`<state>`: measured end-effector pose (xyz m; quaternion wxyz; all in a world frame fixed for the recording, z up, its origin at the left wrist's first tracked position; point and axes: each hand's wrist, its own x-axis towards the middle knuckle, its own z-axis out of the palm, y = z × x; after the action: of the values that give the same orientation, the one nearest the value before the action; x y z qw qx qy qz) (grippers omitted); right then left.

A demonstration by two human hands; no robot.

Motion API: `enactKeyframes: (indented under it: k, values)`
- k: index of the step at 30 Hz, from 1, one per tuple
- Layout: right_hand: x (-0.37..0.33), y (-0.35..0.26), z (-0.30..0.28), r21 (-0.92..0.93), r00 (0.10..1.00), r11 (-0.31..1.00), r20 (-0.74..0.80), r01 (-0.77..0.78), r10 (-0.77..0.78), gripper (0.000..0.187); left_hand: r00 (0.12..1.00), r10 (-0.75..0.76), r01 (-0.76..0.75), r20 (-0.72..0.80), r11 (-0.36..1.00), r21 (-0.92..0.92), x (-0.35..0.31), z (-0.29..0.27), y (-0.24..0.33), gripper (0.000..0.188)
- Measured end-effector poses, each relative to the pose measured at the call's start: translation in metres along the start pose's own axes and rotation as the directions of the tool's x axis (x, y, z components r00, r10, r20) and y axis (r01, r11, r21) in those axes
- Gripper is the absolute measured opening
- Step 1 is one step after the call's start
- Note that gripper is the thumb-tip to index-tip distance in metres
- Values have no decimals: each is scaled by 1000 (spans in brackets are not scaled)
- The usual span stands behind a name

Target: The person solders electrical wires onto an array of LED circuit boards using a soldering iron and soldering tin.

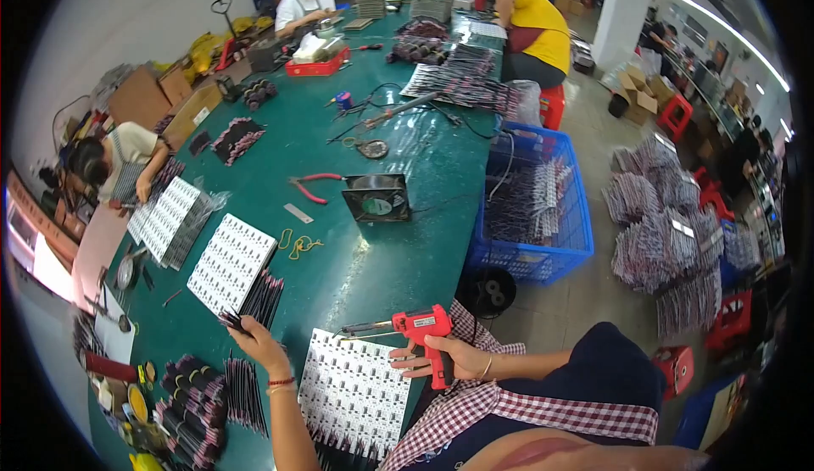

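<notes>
My right hand [462,357] is wrapped round the handle of a red soldering gun [422,325], its thin metal tip pointing left. Below that tip lies a white circuit-board panel [352,386] with rows of small dark parts and black wires along its near edge. My left hand [263,349] pinches a few black wires [232,321] beside a second white panel [231,263]. Dark wires with pinkish ends [263,297] lie by that panel. Another row of black wires [245,395] rests left of my left forearm.
A small black fan [375,198] stands mid-table, near red-handled pliers [315,189] and yellow rubber bands [303,246]. Wire bundles [191,407] lie at lower left. A blue crate [534,261] of wired boards stands by the table's right edge. Other people work around the table.
</notes>
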<state>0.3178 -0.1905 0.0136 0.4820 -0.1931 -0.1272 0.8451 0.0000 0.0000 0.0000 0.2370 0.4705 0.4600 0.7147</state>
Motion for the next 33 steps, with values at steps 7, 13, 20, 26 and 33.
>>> enactKeyframes:
  k: [7, 13, 20, 26, 33]
  values:
    - [-18, -6, 0, -32, 999, 999, -39, 2, -3, 42, 986, -147, 146, -84, 989, -19, -11, 3, 97, 24]
    - [-19, -7, 1, -20, 998, 1000, -54, -18, 17, 43, 900, -416, 407, 135, 909, 87, -44, -51, 151, 26]
    - [-12, -21, 3, -90, 999, 995, -15, -49, 48, 44, 979, -173, 171, 113, 985, 26, -88, -82, 151, 25]
    - [-11, -27, 10, -107, 999, 994, -4, -38, 37, 49, 977, -203, 206, -64, 977, 52, -102, -74, 127, 22]
    - [-1, -18, 21, -137, 999, 990, -47, -34, 28, 51, 846, -529, 500, 60, 828, 253, -84, -72, 159, 9]
